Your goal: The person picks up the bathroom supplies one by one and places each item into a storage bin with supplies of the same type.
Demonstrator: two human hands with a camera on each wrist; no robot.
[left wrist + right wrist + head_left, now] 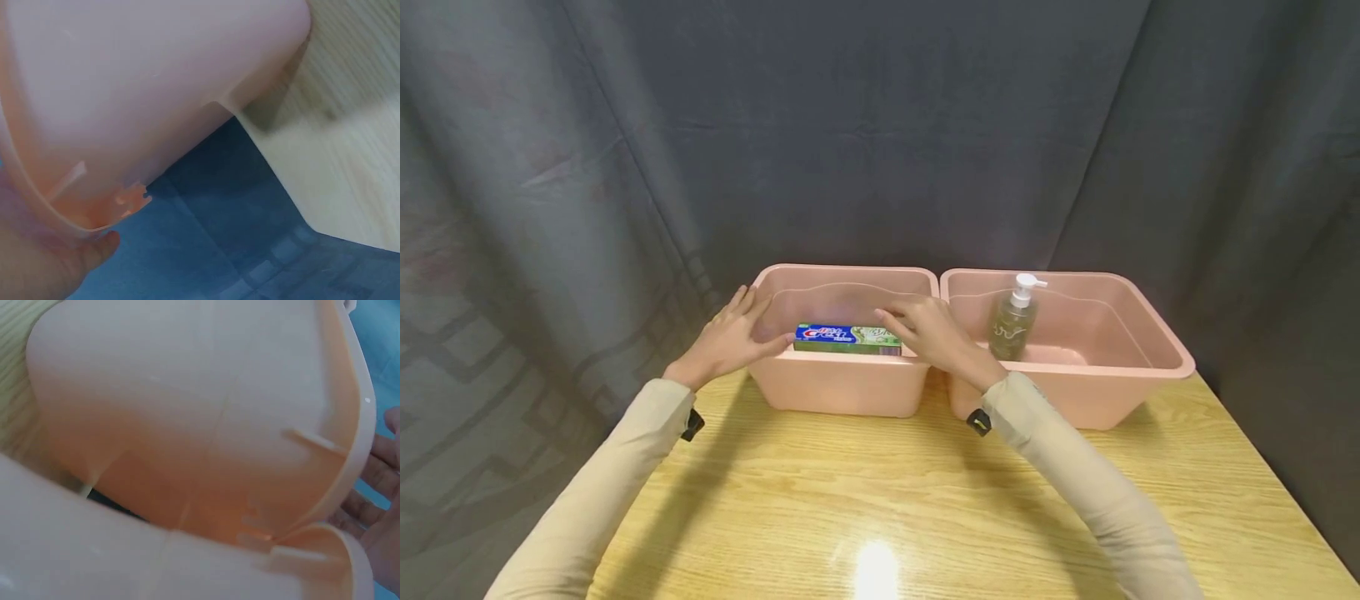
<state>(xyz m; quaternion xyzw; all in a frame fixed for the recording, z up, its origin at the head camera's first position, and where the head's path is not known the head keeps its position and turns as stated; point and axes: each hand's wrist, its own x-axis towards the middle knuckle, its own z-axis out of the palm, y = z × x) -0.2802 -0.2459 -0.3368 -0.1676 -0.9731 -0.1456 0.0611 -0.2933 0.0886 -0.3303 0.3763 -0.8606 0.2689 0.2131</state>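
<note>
A toothpaste box, blue, white and green, lies lengthwise inside the left pink bin, near its front wall. My left hand is at that bin's left rim, fingers spread, with the thumb tip beside the box's left end. In the left wrist view, part of the left hand shows at the rim. Over the bin's right side is my right hand, fingers loosely bent, thumb near the box's right end. The right wrist view catches the right hand only partly, beyond the rims.
A second pink bin stands close against the first on the right. Inside it is a green pump bottle with a white pump head. Both bins stand on a wooden table, with a grey curtain behind.
</note>
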